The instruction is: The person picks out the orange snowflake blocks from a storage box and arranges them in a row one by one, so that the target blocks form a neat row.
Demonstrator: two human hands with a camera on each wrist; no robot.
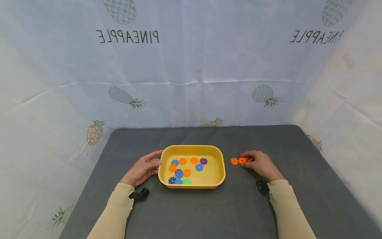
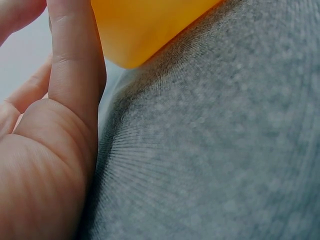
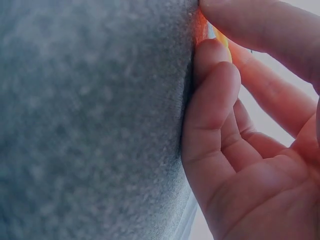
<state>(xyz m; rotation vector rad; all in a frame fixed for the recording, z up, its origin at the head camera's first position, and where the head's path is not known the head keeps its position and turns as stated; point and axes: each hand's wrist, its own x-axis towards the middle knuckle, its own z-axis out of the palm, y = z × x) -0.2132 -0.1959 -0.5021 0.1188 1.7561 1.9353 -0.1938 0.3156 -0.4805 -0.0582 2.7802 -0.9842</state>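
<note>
A yellow plastic basin (image 1: pixel 209 176) stands on the table, with several snowflake-shaped discs in orange, blue, purple and green lying in it. My left hand (image 1: pixel 144 168) holds the basin's left side, thumb at the rim and fingers along the outer wall. In the left wrist view, a corner of the basin (image 2: pixel 135 45) shows beyond that hand. Right of the basin, my right hand (image 1: pixel 260 163) pinches an orange snowflake disc (image 1: pixel 242 160) low at the tabletop. A second orange snowflake disc (image 1: pixel 234 161) lies just left of it. In the right wrist view, fingers mostly hide the pinched disc.
A dark grey cloth covers the table (image 1: pixel 191 215). White curtains (image 1: pixel 185 59) printed with pineapples hang behind it and on both sides. Each wrist wears a dark band, the left one (image 1: pixel 139 194) close to the basin's front left corner.
</note>
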